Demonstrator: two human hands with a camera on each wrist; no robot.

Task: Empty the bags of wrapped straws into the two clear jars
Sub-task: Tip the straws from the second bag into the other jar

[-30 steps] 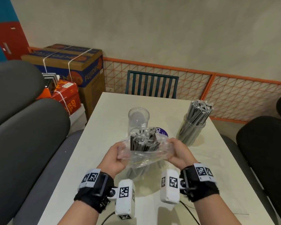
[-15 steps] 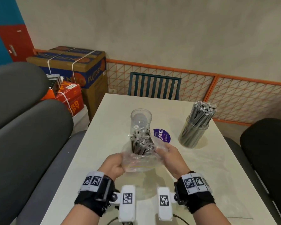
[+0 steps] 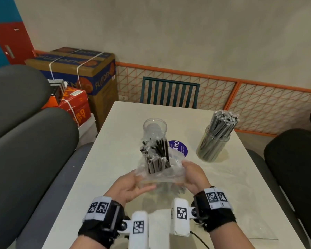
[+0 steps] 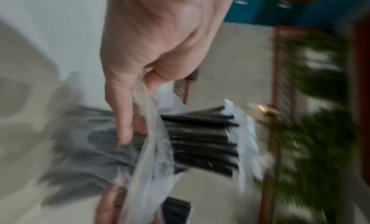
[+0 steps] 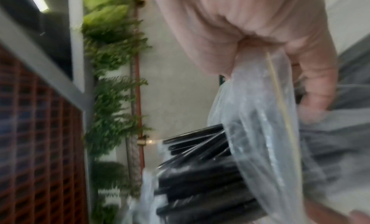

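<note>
Bare forearms. Black wrist bands (image 3: 104, 220) on both wrists, each bearing white square-code tags (image 3: 216, 198). White camera blocks (image 3: 180, 216) with code markings attached; thin black cable (image 3: 198, 239) trailing.

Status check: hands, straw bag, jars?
Left hand and right hand both grip the clear plastic bag of black wrapped straws. Near clear jar empty; far clear jar full. Path unobstructed.

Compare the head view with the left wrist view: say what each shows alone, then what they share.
Head view only: the empty clear jar, the full jar, the purple sticker, the table and the right hand. Left wrist view only: green foliage along a wall. Both: the left hand gripping the plastic bag, black straws sticking out.
</note>
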